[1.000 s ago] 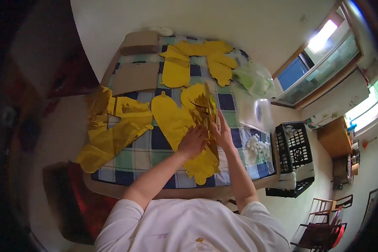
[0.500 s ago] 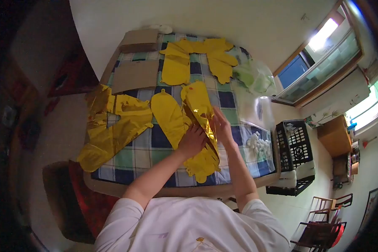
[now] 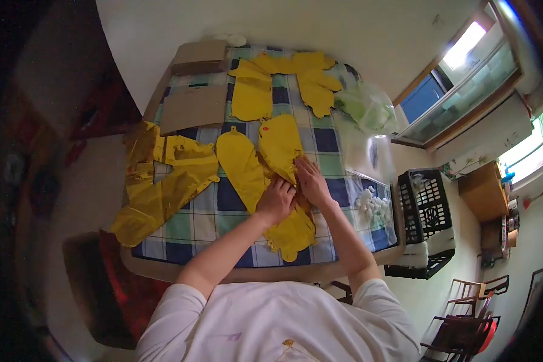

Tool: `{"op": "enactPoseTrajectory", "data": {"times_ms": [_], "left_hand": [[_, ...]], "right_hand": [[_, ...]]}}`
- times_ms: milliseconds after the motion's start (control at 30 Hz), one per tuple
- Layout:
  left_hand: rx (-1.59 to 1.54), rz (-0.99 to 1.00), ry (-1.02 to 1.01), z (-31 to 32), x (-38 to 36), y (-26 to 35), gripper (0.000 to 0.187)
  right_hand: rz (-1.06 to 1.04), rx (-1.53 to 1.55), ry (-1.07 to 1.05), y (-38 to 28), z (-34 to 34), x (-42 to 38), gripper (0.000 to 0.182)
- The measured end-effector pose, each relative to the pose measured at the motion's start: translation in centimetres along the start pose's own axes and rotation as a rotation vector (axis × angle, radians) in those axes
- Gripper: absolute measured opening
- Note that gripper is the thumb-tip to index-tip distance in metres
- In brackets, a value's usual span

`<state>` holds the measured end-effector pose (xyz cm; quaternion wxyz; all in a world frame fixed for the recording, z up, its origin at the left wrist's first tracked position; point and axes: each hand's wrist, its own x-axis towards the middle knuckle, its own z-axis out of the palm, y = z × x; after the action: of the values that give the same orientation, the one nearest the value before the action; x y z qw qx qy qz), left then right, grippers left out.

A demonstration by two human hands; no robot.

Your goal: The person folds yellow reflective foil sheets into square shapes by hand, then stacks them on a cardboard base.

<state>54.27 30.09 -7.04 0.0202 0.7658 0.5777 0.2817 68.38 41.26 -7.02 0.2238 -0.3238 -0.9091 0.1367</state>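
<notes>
A flat yellow foil balloon [image 3: 279, 142] lies on the blue, green and white checked tablecloth [image 3: 193, 211] in front of me. Both hands press on its middle. My left hand [image 3: 276, 200] lies palm down with fingers bent on the foil. My right hand [image 3: 308, 180] rests flat beside it, fingers spread toward the balloon's upper lobe. A second flat yellow balloon [image 3: 241, 166] lies just to the left, touching the first. The lower lobe [image 3: 291, 234] pokes out below my hands near the table's front edge.
A crumpled gold foil heap [image 3: 163, 187] covers the table's left side. More yellow balloons [image 3: 283, 84] and two cardboard pieces [image 3: 194, 107] lie at the far end. A green plastic bag [image 3: 368, 108], a box of white bits [image 3: 373, 210] and a black crate [image 3: 425, 211] sit to the right.
The balloon's raised, shiny folded part has been laid down flat on the table. Both hands moved slightly up onto its middle and now press it down.
</notes>
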Motion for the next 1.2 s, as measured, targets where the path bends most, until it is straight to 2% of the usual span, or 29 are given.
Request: {"op": "enactPoseTrajectory", "data": {"times_ms": [167, 267, 367, 467, 567, 667, 833, 933, 1000, 1100, 1200], "left_hand": [[0.004, 0.018, 0.061, 0.1, 0.0, 0.0, 0.025], [-0.199, -0.131, -0.082, -1.1, 0.7, -0.2, 0.019], [-0.365, -0.282, 0.204, -5.4, 3.3, 1.2, 0.019], [-0.31, -0.221, 0.246, -3.7, 6.3, -0.1, 0.025], [0.046, -0.122, 0.184, 0.6, 6.7, -2.3, 0.035], [0.113, -0.192, 0.025, 3.3, 5.6, -4.2, 0.042], [0.125, -0.149, 0.012, 3.0, 4.7, -3.9, 0.044], [0.146, -0.16, -0.006, 2.4, 5.3, -3.9, 0.044], [0.167, -0.164, -0.023, 2.5, 5.3, -4.0, 0.044], [0.175, -0.177, -0.056, 2.6, 5.3, -4.0, 0.044], [0.147, -0.185, -0.06, 2.7, 5.4, -4.1, 0.044]], "right_hand": [[-0.025, -0.048, 0.002, -0.3, 0.1, -0.3, 0.041], [-0.038, -0.041, 0.013, 0.2, 0.2, -0.1, 0.041], [-0.031, -0.056, -0.02, 0.3, 0.5, -0.3, 0.042], [-0.038, -0.053, -0.024, -0.8, -0.4, 0.0, 0.042], [-0.028, -0.042, -0.005, -0.8, -0.4, -0.1, 0.042], [-0.015, -0.035, 0.051, 0.2, 0.5, -0.2, 0.041], [-0.101, -0.15, 0.01, 1.8, 0.9, 1.0, 0.04], [-0.03, -0.037, -0.022, 2.3, 1.0, 2.8, 0.041], [-0.048, 0.048, 0.037, 3.3, 1.3, 2.8, 0.037], [-0.037, 0.245, 0.014, 2.2, -0.4, 0.8, 0.031], [-0.063, 0.227, -0.117, 0.9, -2.7, -3.7, 0.033]]}}
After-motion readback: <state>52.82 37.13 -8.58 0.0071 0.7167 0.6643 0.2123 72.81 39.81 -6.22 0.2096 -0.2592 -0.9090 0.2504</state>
